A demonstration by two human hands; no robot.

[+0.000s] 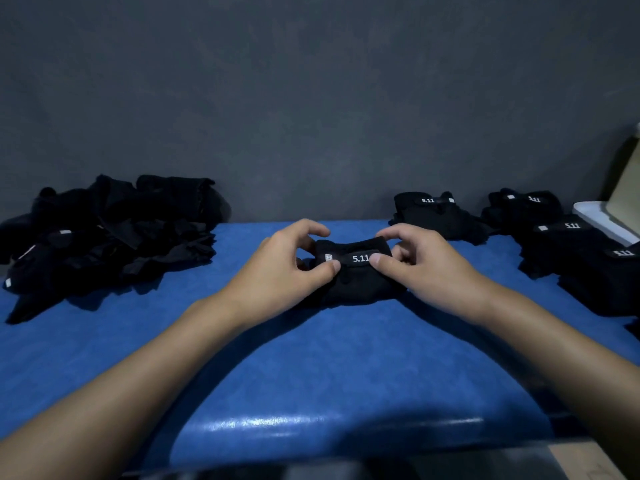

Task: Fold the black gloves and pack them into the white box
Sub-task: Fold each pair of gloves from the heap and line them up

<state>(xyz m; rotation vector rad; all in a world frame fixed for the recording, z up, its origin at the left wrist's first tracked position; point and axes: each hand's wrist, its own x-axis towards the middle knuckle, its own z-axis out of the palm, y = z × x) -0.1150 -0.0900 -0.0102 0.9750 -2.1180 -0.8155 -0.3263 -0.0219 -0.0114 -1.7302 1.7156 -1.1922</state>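
Your two hands meet at the middle of the blue table (pixel 311 358), both working on one folded black glove (pixel 353 278) that lies on the cloth. Your left hand (pixel 287 268) pinches the glove's left end between thumb and curled fingers, just beside the small white square tag. Your right hand (pixel 426 268) pinches the right end, its thumb pressed on the strap next to the white "5.11" lettering. The strap runs across the top of the bundle between your two thumbs.

To your left, a loose heap of unfolded black gloves (pixel 107 233) sits against the grey wall (pixel 311 98), well apart from your hands. To your right, several folded gloves (pixel 568 244) lie in a row from the back edge toward you, each with its lettered strap facing up.

At the far right edge, a white box (pixel 602 220) shows only a corner, with a tan cardboard flap (pixel 628 188) standing over it; the view there is cropped and dim, so you cannot tell what the box holds.
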